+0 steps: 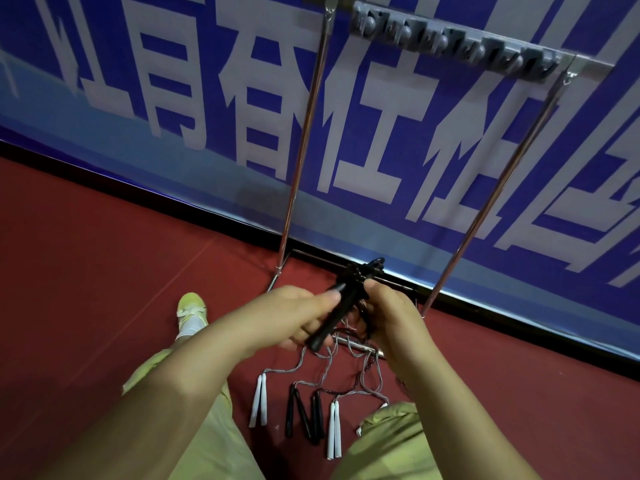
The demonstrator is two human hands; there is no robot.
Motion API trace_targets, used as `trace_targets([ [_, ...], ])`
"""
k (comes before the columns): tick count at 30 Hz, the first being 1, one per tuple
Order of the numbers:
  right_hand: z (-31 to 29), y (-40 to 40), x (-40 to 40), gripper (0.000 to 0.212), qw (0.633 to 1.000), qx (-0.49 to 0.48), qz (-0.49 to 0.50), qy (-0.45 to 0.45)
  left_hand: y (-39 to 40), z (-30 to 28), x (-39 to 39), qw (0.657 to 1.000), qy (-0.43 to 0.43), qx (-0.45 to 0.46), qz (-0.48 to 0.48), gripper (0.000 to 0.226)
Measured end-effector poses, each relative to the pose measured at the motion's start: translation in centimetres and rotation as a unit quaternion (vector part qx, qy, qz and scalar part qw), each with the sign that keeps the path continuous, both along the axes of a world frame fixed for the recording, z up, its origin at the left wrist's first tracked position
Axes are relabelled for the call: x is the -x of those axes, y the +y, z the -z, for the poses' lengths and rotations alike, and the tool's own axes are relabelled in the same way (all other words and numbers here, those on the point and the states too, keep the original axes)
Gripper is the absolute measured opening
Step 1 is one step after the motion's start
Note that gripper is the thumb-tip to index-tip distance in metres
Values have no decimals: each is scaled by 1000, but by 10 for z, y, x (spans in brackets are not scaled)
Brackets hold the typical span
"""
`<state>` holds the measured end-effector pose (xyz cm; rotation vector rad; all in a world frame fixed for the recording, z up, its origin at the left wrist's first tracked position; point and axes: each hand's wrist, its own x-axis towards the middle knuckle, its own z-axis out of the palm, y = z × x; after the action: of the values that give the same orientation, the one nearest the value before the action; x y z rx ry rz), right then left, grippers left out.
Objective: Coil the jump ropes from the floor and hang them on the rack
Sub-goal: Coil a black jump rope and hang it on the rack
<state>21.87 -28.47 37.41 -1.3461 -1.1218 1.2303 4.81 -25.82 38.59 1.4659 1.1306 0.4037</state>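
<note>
Left hand [294,317] and right hand [391,317] both grip a coiled black jump rope [346,296] by its handles. Open red floor [104,271] lies left; rack [450,39] stands ahead, its hooks above. White and black ropes [311,414] lie tangled below the hands, between the knees.

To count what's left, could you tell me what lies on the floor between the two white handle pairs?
Black handles lie between the white pairs, seen in the head view.
</note>
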Motion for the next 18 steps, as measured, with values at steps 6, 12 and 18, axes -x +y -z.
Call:
trace_targets([
  [6,-3,1,-3,30,995,-26,-37,86,-10,2,-2,957,-204,204,34,79],
  [12,-11,-3,-2,40,990,14,-91,103,-13,3,-9,967,-226,105,-42,65],
  [18,-18,-2,-6,57,993,43,-67,-86,-13,6,-14,977,-175,80,-89,56],
])
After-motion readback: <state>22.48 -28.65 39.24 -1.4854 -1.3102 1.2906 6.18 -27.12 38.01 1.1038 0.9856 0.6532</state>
